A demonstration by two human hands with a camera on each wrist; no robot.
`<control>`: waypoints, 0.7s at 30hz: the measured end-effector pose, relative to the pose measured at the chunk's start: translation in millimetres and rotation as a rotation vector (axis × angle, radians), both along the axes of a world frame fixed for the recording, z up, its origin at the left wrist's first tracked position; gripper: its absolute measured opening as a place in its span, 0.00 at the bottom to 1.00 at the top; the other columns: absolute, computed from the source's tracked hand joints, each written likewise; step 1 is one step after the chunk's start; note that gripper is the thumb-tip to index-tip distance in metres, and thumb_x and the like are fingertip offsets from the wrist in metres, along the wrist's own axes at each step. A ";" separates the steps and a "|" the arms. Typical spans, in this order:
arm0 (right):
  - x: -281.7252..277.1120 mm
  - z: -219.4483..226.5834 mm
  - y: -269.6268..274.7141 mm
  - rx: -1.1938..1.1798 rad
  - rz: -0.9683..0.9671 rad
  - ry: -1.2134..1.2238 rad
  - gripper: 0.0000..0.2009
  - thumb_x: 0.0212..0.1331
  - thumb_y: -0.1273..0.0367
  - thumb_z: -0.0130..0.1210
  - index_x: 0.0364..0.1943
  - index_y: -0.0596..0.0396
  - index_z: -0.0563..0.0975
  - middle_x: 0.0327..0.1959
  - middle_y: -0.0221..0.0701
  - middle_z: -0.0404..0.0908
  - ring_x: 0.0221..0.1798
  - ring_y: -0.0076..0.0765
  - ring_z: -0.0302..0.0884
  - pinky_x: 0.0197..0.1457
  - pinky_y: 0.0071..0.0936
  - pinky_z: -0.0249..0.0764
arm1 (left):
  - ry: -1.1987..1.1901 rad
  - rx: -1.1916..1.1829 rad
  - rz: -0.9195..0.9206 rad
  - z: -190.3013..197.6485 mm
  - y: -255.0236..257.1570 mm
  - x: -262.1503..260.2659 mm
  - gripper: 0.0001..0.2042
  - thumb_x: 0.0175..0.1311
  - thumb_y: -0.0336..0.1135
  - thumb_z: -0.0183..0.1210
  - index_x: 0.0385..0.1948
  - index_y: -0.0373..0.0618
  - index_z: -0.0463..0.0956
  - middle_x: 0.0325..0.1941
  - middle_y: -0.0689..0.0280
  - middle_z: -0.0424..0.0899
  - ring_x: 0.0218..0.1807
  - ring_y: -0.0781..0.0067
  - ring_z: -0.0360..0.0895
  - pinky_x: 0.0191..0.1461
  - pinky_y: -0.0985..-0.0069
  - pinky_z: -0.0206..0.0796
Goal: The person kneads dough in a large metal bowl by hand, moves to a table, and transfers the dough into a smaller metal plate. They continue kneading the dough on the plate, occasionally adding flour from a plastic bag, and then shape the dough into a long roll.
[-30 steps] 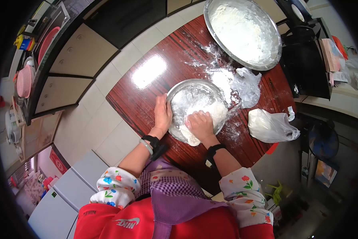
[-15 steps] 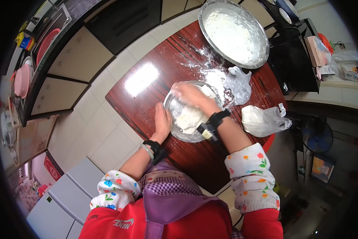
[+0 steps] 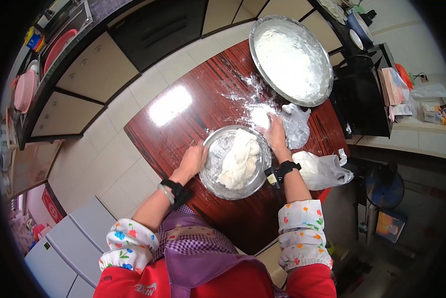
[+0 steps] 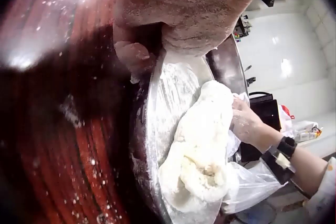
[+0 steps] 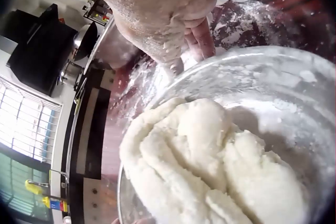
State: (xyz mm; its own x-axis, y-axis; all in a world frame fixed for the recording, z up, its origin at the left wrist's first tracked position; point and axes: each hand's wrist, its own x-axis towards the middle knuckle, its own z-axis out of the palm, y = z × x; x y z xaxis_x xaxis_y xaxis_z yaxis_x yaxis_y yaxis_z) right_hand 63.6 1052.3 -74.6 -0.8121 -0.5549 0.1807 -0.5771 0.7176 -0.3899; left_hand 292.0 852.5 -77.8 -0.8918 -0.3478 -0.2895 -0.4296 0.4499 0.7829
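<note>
A thick, folded lump of dough (image 3: 240, 161) lies in a round metal bowl (image 3: 206, 171) dusted with flour. At the bowl's left side, my left hand (image 3: 192, 160) holds the rim, with the thumb side over the edge and fingertips outside, as the left wrist view shows. My right hand (image 3: 276, 133) is just outside the bowl's right rim, its fingers relaxed and pointing down towards the loose flour (image 3: 260, 115) on the table. In the right wrist view its fingers (image 5: 202, 39) are behind the rim, apart from the dough.
A large metal basin (image 3: 325, 89) of flour stands at the table's far end. A crumpled clear plastic bag (image 3: 297, 130) and a tied bag with white contents (image 3: 317, 169) lie to the right. The dark red wooden table (image 3: 158, 136) has flour scattered over it.
My right hand has left the dough, swept across the bowl and come to its outer right side. The dough now lies folded lengthwise. My left hand stays at the bowl's left rim.
</note>
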 end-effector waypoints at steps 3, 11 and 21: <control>0.4 -1.9 -17.3 0.041 -0.045 -0.104 0.20 0.42 0.68 0.67 0.41 0.58 0.75 0.40 0.45 0.77 0.43 0.50 0.75 0.49 0.35 0.70 | 0.019 0.034 0.077 -0.7 14.6 14.0 0.11 0.66 0.35 0.48 0.36 0.33 0.66 0.24 0.39 0.76 0.33 0.36 0.75 0.37 0.51 0.67; -18.8 -8.6 -2.3 0.053 -0.242 -0.140 0.07 0.49 0.69 0.59 0.27 0.60 0.79 0.27 0.48 0.79 0.33 0.54 0.78 0.39 0.40 0.72 | 0.023 -0.006 0.122 3.6 19.2 15.8 0.10 0.66 0.35 0.48 0.36 0.34 0.66 0.24 0.41 0.76 0.32 0.37 0.75 0.37 0.51 0.67; 64.1 57.5 -36.4 0.154 0.053 -0.353 0.17 0.55 0.64 0.56 0.46 0.58 0.76 0.50 0.50 0.73 0.52 0.56 0.70 0.57 0.42 0.66 | 0.026 -0.050 0.123 1.2 20.9 16.2 0.12 0.66 0.34 0.49 0.40 0.31 0.68 0.26 0.39 0.76 0.34 0.36 0.75 0.36 0.52 0.67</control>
